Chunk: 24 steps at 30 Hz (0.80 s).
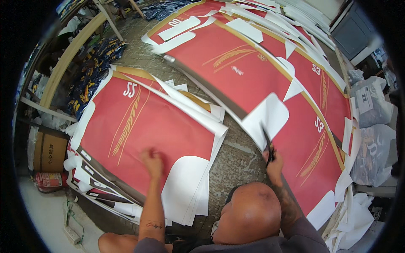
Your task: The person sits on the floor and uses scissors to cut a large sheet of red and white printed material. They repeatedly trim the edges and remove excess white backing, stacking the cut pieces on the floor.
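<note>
My right hand [275, 165] is closed round the handles of dark scissors [267, 142], whose blurred blades point away from me. They overlap the edge of a large red printed sheet [236, 67] with gold wheat ears and white curved margins, beside a white corner piece [270, 114]. At the left, my left hand [152, 163] is over another red sheet [177, 126] on top of a stack of printed sheets. Its fingers look bent but are smeared by motion, and I cannot tell whether they touch the sheet. A rolled white edge runs along that stack's far right side.
More red sheets and white strips [291, 25] spread toward the back right. Grey plastic bags [371, 154] stand at the right. A cardboard box [49, 151], a red cylinder [48, 181] and a power strip [72, 235] are at the left. Patterned floor [238, 162] shows between the stacks.
</note>
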Each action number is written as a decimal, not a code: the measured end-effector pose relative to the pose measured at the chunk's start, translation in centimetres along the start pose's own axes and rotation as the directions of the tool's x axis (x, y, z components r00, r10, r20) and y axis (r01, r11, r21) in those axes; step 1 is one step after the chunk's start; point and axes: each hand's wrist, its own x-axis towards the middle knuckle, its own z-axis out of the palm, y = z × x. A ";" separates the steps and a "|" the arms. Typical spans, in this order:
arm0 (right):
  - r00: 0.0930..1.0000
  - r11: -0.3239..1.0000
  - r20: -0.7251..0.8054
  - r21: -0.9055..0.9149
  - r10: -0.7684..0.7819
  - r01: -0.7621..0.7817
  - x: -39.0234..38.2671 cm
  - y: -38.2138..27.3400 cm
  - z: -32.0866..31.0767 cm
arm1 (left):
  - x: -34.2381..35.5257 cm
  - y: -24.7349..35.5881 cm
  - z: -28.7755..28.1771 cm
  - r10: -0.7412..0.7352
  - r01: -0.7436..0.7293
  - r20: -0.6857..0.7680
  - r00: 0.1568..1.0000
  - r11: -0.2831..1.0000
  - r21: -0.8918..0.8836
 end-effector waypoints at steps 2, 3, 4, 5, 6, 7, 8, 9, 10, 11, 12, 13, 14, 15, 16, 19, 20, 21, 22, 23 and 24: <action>0.996 0.975 -0.059 -0.208 0.066 -0.077 -4.8 2.6 -2.3 | -3.8 5.1 5.7 0.202 -0.130 0.203 0.958 0.939 -0.318; 0.987 0.968 -0.082 -0.203 0.137 -0.151 -7.1 4.0 -3.6 | -6.4 7.5 8.2 0.246 -0.007 0.365 0.898 0.838 -0.546; 0.962 0.942 -0.118 -0.204 0.246 -0.266 -9.1 5.3 -4.7 | -8.3 9.5 10.3 0.131 0.307 0.718 0.684 0.841 -0.446; 0.954 0.941 -0.171 -0.193 0.246 -0.277 -11.2 6.5 -5.8 | -10.6 11.3 12.0 0.263 0.283 0.752 0.604 0.812 -0.511; 0.932 0.925 -0.228 -0.192 0.283 -0.328 -13.2 7.6 -7.3 | -12.8 12.7 13.3 0.335 0.280 0.801 0.496 0.812 -0.512; 0.902 0.908 -0.288 -0.179 0.321 -0.380 -14.5 8.5 -8.5 | -13.6 13.8 14.5 0.363 0.194 0.768 0.527 0.829 -0.525; 0.896 0.914 -0.335 -0.179 0.290 -0.363 -15.3 9.3 -9.5 | -14.0 15.2 16.0 0.398 0.102 0.727 0.560 0.837 -0.538; 0.883 0.915 -0.379 -0.174 0.278 -0.363 -16.4 10.0 -10.5 | -14.7 16.3 17.0 0.381 0.024 0.739 0.556 0.881 -0.472; 0.869 0.920 -0.414 -0.157 0.270 -0.360 -17.6 10.5 -11.5 | -14.4 17.0 17.8 0.340 0.401 0.824 0.452 0.748 -0.529; 0.842 0.876 -0.419 -0.185 0.340 -0.446 -18.4 11.0 -12.4 | -14.1 17.9 18.4 0.273 0.560 0.894 0.356 0.703 -0.438; 0.837 0.865 -0.446 -0.224 0.318 -0.448 -19.1 11.4 -13.4 | -14.1 18.5 18.6 0.196 0.708 0.943 0.268 0.624 -0.331; 0.830 0.863 -0.466 -0.232 0.307 -0.449 -19.8 11.9 -14.2 | -14.4 19.5 18.8 0.240 0.746 0.955 0.174 0.601 -0.287; 0.844 0.889 -0.471 -0.228 0.256 -0.397 -20.4 12.2 -14.5 | -14.3 20.3 18.8 0.288 0.780 0.946 0.146 0.554 -0.289; 0.797 0.861 -0.517 -0.202 0.311 -0.466 -21.0 12.7 -14.8 | -14.4 21.2 18.6 0.287 0.798 0.953 0.096 0.550 -0.246; 0.754 0.782 -0.561 -0.276 0.342 -0.559 -21.6 13.2 -15.1 | -14.0 22.4 18.7 0.234 0.802 0.917 0.324 0.446 -0.397; 0.563 0.581 -0.567 -0.174 0.601 -0.795 -23.1 14.3 -15.1 | -11.8 25.8 18.7 -0.022 0.612 0.681 0.732 0.461 -0.643; 0.534 0.641 -0.506 0.049 0.677 -0.766 -23.5 14.6 -14.7 | -10.7 26.5 18.5 -0.016 0.499 0.597 0.802 0.567 -0.655; 0.469 0.615 -0.438 0.291 0.767 -0.733 -23.4 14.9 -14.1 | -9.6 27.5 18.4 0.082 0.403 0.545 0.834 0.584 -0.705; 0.394 0.507 -0.319 0.542 0.862 -0.670 -23.4 15.0 -13.4 | -8.7 28.2 18.3 0.179 0.305 0.490 0.853 0.591 -0.746; 0.339 0.439 -0.280 0.608 0.898 -0.662 -23.0 15.0 -12.8 | -8.1 28.5 17.7 0.257 0.226 0.452 0.854 0.599 -0.768; 0.338 0.439 -0.286 0.672 0.897 -0.597 -22.5 15.0 -12.1 | -7.7 28.6 17.0 0.271 0.226 0.460 0.845 0.599 -0.768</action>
